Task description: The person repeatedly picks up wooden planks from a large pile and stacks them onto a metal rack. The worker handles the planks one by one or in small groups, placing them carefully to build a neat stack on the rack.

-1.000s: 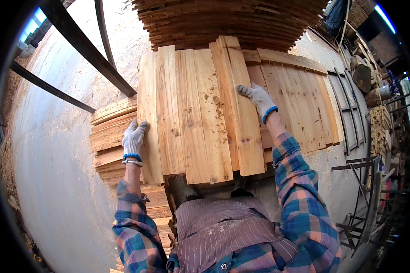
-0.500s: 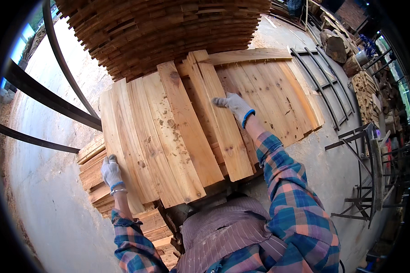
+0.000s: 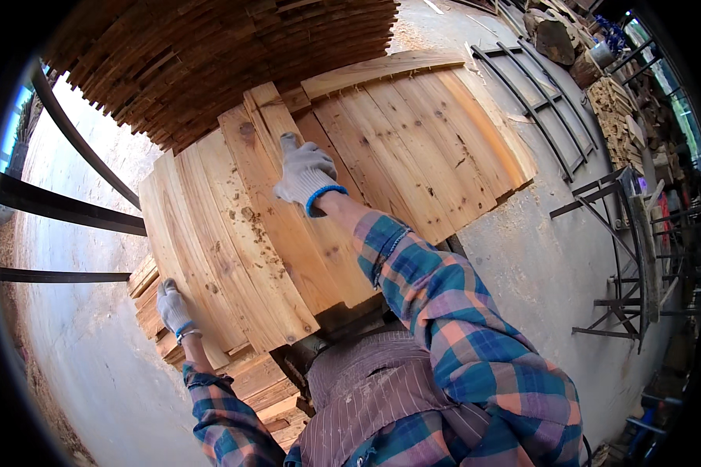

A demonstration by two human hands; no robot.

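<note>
A row of pale wooden planks [image 3: 210, 233] lies side by side in front of me, some knotted and flecked with bark. My left hand [image 3: 173, 307], in a white knit glove with a blue cuff, is closed at the outer edge of the leftmost plank, its fingers partly hidden. My right hand [image 3: 310, 173], gloved alike, is closed over a narrower board [image 3: 333, 247] that lies against the row's right side. Part of that board is under the hand. Further right is another group of planks [image 3: 413, 140], with a crosswise board [image 3: 382, 71] along its far end.
A tall stack of thin brown boards [image 3: 210, 62] stands beyond the planks. Dark metal bars [image 3: 70, 204] reach in from the left. More stacked wood [image 3: 265, 377] lies below the row near me. A black metal frame [image 3: 537, 105] and a metal stand [image 3: 623, 257] are on the right.
My right hand has moved left with the narrower board, closing the gap beside the row. My left hand stays at the outer edge. The whole view has shifted slightly.
</note>
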